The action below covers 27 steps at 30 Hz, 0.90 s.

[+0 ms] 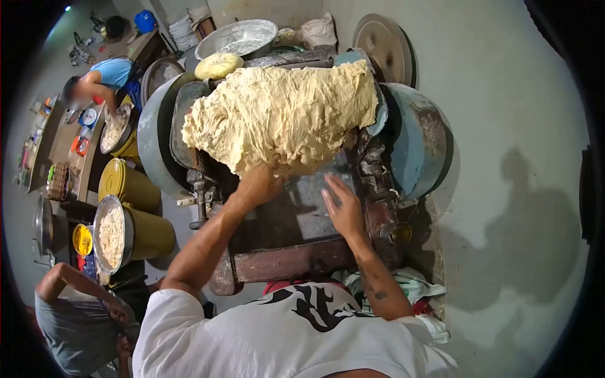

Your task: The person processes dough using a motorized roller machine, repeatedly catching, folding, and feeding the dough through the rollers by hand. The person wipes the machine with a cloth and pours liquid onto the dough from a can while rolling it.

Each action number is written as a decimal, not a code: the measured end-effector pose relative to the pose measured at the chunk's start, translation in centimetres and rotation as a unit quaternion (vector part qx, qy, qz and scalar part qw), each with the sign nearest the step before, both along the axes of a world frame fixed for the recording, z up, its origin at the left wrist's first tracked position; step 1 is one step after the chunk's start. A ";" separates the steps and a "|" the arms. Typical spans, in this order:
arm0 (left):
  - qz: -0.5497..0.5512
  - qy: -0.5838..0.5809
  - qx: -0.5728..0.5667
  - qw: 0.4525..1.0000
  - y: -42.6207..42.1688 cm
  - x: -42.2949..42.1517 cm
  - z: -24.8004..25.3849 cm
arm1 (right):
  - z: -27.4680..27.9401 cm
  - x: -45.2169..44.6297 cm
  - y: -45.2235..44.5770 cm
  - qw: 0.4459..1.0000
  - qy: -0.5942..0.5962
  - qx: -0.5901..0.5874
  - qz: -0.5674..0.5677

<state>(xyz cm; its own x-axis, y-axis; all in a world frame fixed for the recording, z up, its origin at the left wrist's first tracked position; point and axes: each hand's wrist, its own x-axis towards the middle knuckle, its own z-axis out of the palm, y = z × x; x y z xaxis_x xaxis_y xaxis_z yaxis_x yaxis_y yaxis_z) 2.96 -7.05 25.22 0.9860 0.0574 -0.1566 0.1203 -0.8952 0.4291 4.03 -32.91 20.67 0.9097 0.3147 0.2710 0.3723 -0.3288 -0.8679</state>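
A big mass of pale yellow dough [283, 113] lies over the rollers of a worn metal machine [290, 261]. My left hand [259, 184] is at the dough's lower edge, its fingertips partly hidden against it; whether they grip any dough cannot be made out. Just right of centre, my right hand [342, 206] is held above the machine's dark flat tray [283, 217], below the dough and apart from it. Its fingers are spread, and nothing is in them.
Blue-grey wheel guards flank the machine [409, 142]. Behind it stands a floury metal basin [236, 39]. At left are a bowl of crumbly dough [111, 234], a yellow bucket [126, 184], a person in blue [112, 74] at a bowl, and a person in grey [79, 331].
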 end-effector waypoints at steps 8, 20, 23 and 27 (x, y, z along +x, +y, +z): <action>0.469 -0.121 -0.774 0.408 -1.4 -1.1 -10.1 | -2.6 7.3 9.2 0.747 0.468 0.470 -0.041; 0.351 -0.277 -0.813 0.373 -1.5 4.6 -10.8 | -5.0 9.5 12.3 0.566 0.483 0.667 0.040; 0.380 -0.293 -0.785 0.391 -1.5 4.9 -12.3 | -6.2 10.7 12.7 0.548 0.497 0.671 0.039; 0.440 -0.111 -0.740 0.497 0.2 -0.1 -8.5 | -4.4 10.9 7.8 0.614 0.550 0.560 0.085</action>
<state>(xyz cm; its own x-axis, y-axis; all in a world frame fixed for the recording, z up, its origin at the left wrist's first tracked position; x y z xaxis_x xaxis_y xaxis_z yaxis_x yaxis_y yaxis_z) 2.84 -6.88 16.76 0.6843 0.4642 -0.5624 -0.0111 0.7777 0.6285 14.96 -25.13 16.30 0.7169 0.6060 -0.3447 -0.6941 0.6669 -0.2710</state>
